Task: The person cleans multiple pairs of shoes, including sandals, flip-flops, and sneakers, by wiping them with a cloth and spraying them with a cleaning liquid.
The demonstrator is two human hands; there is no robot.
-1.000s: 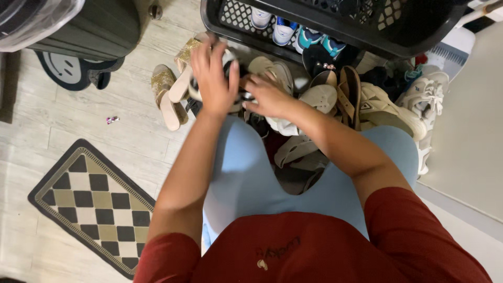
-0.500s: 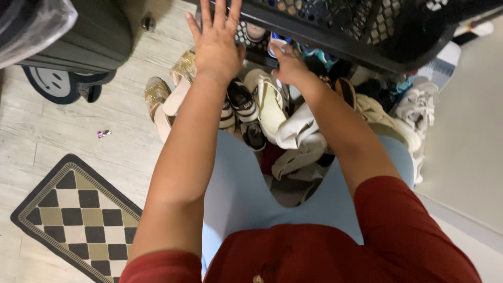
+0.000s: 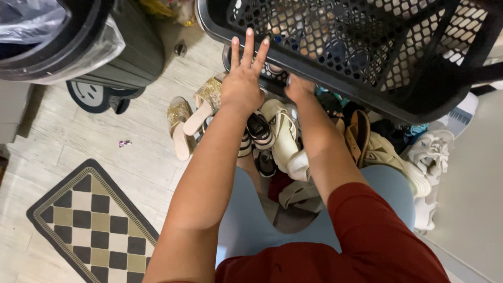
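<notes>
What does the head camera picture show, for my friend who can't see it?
A person's left hand with spread fingers and right hand reach up to the rim of a black mesh laundry basket. Below lies a pile of shoes, with gold heels beside it on a pale wood floor, near a checkered mat.

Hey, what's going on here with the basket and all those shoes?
A person in a red shirt has both hands up at a black plastic laundry basket. The left hand lies flat against its rim with fingers spread; the right hand grips the lower edge, fingers hidden. Beneath the basket a pile of shoes covers the floor, with gold heeled sandals at its left and white sneakers at its right.
</notes>
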